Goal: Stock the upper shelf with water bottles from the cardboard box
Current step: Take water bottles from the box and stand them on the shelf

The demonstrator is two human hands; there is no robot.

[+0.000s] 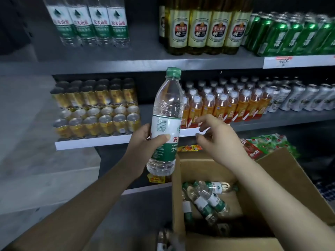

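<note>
Shelf: four bottles; left hand holds one.

Clear green-capped water bottle upright, more lying in cardboard box

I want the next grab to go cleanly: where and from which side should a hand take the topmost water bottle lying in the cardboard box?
Probably around its labelled middle, coming straight down from above. The topmost bottle lies on its side, slanted over the others in the cardboard box, so its waist faces up while the box walls block a sideways reach. The right hand, empty, is the free one.
</note>
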